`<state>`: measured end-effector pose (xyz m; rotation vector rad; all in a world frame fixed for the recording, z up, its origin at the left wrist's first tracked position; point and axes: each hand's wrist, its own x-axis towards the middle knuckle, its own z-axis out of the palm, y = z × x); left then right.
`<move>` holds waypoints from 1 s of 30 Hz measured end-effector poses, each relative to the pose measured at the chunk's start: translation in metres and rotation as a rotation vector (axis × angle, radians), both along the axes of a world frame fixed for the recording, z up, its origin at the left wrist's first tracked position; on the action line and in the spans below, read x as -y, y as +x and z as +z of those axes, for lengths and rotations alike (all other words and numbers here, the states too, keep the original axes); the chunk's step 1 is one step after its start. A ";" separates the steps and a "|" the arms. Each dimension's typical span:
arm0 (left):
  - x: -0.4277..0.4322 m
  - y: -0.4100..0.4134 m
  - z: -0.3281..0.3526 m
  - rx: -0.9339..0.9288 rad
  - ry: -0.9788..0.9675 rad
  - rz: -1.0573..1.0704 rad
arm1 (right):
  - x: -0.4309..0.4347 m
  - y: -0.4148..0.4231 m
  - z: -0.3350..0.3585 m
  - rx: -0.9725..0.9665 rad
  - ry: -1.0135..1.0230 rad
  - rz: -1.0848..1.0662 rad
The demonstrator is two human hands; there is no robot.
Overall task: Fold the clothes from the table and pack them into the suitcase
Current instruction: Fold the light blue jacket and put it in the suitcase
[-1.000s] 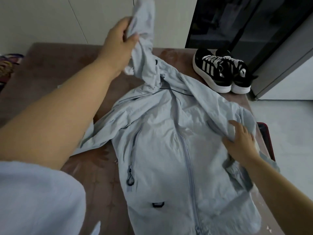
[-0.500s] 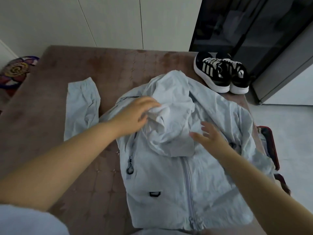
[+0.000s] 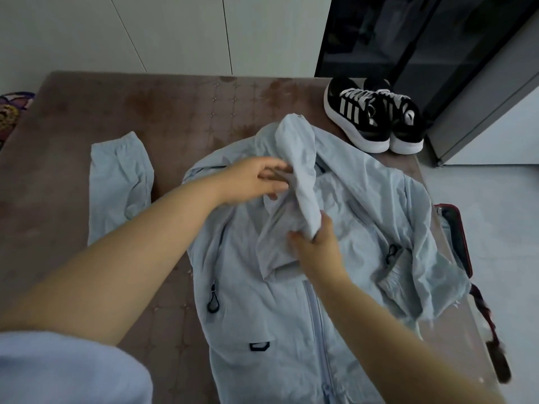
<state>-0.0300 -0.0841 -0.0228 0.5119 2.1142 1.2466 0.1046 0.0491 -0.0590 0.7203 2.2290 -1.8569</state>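
Since half a second ago the hood (image 3: 300,158), which lay spread flat on the chest, has been gathered into a narrow ridge, and both your hands have shifted onto it. Your left hand (image 3: 253,182) has its fingers (image 3: 274,166) and thumb closed on the hood's left side, while your right hand (image 3: 320,252) has its fingers clamped on the hood's lower end. The jacket (image 3: 262,301) lies front up, zipped, in the middle of the worktop (image 3: 145,106). One sleeve (image 3: 116,182) lies flat on your left with bare worktop beyond it to the left and far edges. The other sleeve (image 3: 423,266) is bunched at the right edge and hangs over it. Just past that edge a sliver of the red-rimmed suitcase (image 3: 459,237) shows; you cannot tell what is in it. Near the far right corner stand the sneakers (image 3: 373,118), touching each other and apart from the jacket. Count one jacket, two sneakers, one suitcase. A patterned rug (image 3: 11,112) shows beyond the left edge, and a dark cabinet (image 3: 408,39) stands behind the sneakers.
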 end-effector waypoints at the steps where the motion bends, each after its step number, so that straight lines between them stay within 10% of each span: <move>1: 0.002 -0.008 0.003 -0.015 0.020 0.031 | -0.008 -0.002 0.005 0.007 -0.054 -0.104; 7: 0.029 -0.059 -0.038 -0.322 -0.313 0.398 | -0.055 -0.007 0.027 -0.107 -0.682 -0.454; 12: 0.028 -0.068 -0.073 -0.298 -0.456 0.333 | -0.070 0.010 0.014 0.015 -0.624 -0.739; 21: 0.065 -0.132 0.001 -0.368 -0.055 0.696 | -0.082 -0.023 0.018 -0.146 -0.837 -0.651; 27: 0.087 -0.125 -0.021 -0.492 -0.574 0.701 | -0.054 -0.014 -0.037 0.237 0.035 -0.124; 30: 0.056 -0.071 -0.030 -0.586 -0.675 0.551 | -0.071 0.006 -0.041 0.061 0.252 -0.078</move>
